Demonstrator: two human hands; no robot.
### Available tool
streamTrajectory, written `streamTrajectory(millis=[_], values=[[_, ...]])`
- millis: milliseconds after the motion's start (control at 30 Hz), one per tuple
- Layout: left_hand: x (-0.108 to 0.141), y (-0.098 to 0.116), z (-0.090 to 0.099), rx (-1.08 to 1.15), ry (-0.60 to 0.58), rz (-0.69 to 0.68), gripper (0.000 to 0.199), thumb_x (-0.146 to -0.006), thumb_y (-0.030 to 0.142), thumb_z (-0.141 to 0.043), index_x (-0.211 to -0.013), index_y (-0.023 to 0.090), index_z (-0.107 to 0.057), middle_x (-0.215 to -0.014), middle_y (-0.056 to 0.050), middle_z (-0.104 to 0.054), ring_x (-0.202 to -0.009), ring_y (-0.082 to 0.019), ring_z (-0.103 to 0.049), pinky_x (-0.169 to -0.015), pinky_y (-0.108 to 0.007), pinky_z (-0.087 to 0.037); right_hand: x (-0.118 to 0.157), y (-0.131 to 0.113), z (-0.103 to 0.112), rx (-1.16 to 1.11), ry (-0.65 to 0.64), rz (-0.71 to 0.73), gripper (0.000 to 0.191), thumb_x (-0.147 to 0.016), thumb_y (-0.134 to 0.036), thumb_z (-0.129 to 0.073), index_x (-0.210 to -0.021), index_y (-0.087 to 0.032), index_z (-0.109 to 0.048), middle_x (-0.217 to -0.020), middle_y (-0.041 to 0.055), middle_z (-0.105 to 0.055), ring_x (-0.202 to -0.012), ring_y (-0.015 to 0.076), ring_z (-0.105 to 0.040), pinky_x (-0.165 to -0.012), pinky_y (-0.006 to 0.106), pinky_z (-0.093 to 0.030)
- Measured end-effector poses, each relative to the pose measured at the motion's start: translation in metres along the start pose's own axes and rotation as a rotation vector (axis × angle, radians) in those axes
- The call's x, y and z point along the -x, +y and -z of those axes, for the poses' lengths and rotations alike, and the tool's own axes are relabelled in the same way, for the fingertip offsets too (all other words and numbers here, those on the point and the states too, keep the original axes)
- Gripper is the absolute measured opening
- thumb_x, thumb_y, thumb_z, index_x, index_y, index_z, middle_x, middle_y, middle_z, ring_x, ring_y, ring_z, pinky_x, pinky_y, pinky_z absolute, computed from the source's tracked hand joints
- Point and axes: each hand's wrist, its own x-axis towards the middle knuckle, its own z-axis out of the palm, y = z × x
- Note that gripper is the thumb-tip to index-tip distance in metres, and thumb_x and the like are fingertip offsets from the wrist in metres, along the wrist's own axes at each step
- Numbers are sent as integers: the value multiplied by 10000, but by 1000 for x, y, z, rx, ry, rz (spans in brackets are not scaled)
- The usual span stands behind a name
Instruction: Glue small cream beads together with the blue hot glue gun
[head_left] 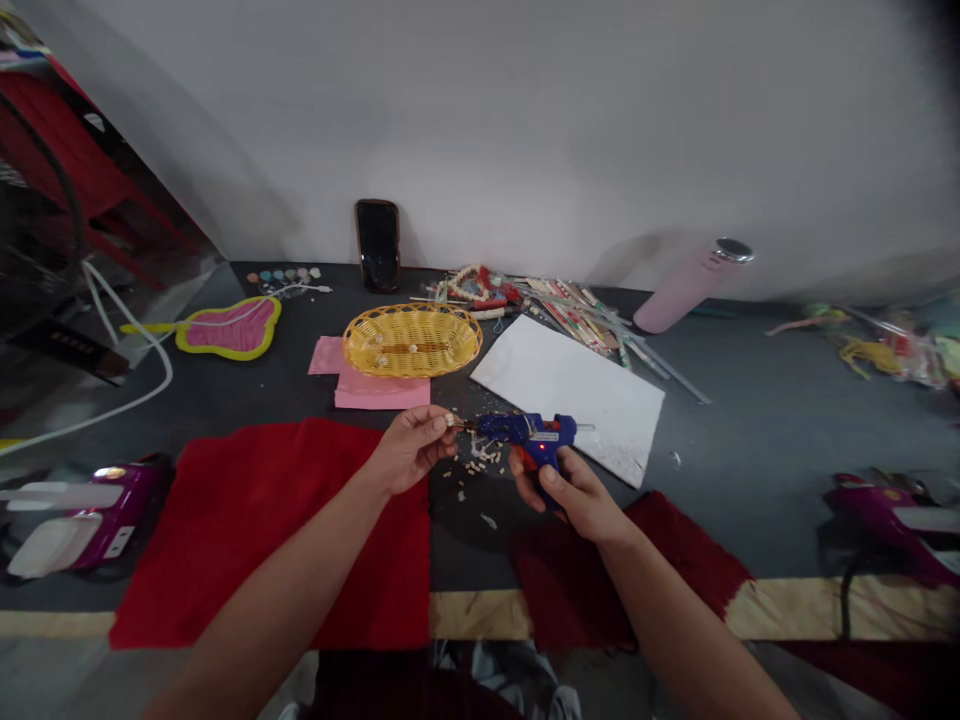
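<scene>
A blue hot glue gun (529, 432) with a small red light is gripped by its handle in my right hand (574, 492). Its nozzle points left, at my left hand (416, 445). Between the thumb and finger of that hand I pinch a small pale piece (449, 420), too small to name surely, right at the nozzle tip. Below the nozzle, many tiny pale bits (480, 464) lie scattered on the dark table. Just behind my hands stands a yellow woven basket (412, 347) with a few small pieces in it, partly over pink sheets (382, 390).
Red cloth (300, 530) lies front left, dark red cloth (682, 550) front right. A white board (577, 390) is behind the glue gun. Farther back are a phone (378, 245), thin sticks (577, 310) and a pink bottle (690, 287). Purple power strips (124, 515) sit at both sides.
</scene>
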Motion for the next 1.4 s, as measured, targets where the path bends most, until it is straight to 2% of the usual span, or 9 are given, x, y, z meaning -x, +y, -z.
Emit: streamTrajectory(millis=[433, 733, 800, 867, 1000, 1100, 1267, 1400], values=[[0, -1, 0, -15, 23, -9, 166, -672, 237, -743, -745, 118, -654, -630, -4, -559, -588, -73, -508, -567, -209, -461, 0, 1, 3, 9, -28, -21, 374, -882, -511, -455, -975, -150, -493, -608, -21, -485, -451, 60, -335, -432, 220, -242], [0, 1, 0, -13, 38, 10, 176, -663, 244, -749, -745, 119, -656, -671, -23, -590, -594, -73, -501, -571, -212, -465, 1, 2, 2, -73, 29, -61, 415, -857, -547, -466, -1005, -160, -492, -590, -27, -483, -395, 48, -283, -352, 197, -181], [1, 3, -3, -14, 47, 5, 190, -646, 252, -762, -727, 117, -656, -699, -32, -611, -588, -67, -499, -566, -207, -468, -1, 5, 4, -148, 82, -76, 430, -861, -557, -444, -1043, -170, -492, -564, -35, -470, -385, 58, -286, -344, 195, -184], [2, 5, -5, -12, 64, -5, 196, -632, 254, -771, -715, 119, -656, -712, -34, -622, -587, -66, -503, -557, -202, -469, -5, 6, 11, -247, 197, -55, 448, -852, -583, -429, -1065, -193, -492, -595, -22, -504, -403, 74, -332, -357, 203, -242], [2, 7, -7, -20, 73, -10, 173, -650, 243, -757, -716, 120, -655, -738, -34, -632, -598, -66, -508, -552, -196, -466, -10, -3, 38, -317, 484, -39, 450, -817, -617, -461, -1009, -214, -519, -839, 35, -600, -509, 94, -464, -410, 231, -367], [1, 7, -6, -20, 57, -9, 177, -655, 247, -754, -717, 118, -650, -756, -33, -634, -602, -64, -503, -551, -196, -464, -9, -15, 63, -240, 635, -118, 425, -805, -597, -503, -922, -191, -549, -845, 26, -583, -526, 85, -507, -406, 217, -396], [0, 5, -2, -26, 48, -10, 172, -671, 242, -741, -735, 116, -644, -783, -40, -637, -619, -66, -508, -563, -199, -471, -13, -25, 88, -103, 692, -261, 295, -817, -461, -558, -854, -168, -549, -799, 14, -562, -519, 71, -535, -421, 195, -440], [-2, 4, 2, 2, 17, -8, 133, -705, 220, -712, -747, 121, -635, -805, -42, -637, -631, -69, -513, -582, -210, -472, -15, -25, 100, 484, 708, -408, 271, -868, -425, -479, -874, -168, -564, -797, 41, -631, -587, 103, -592, -538, 224, -494]])
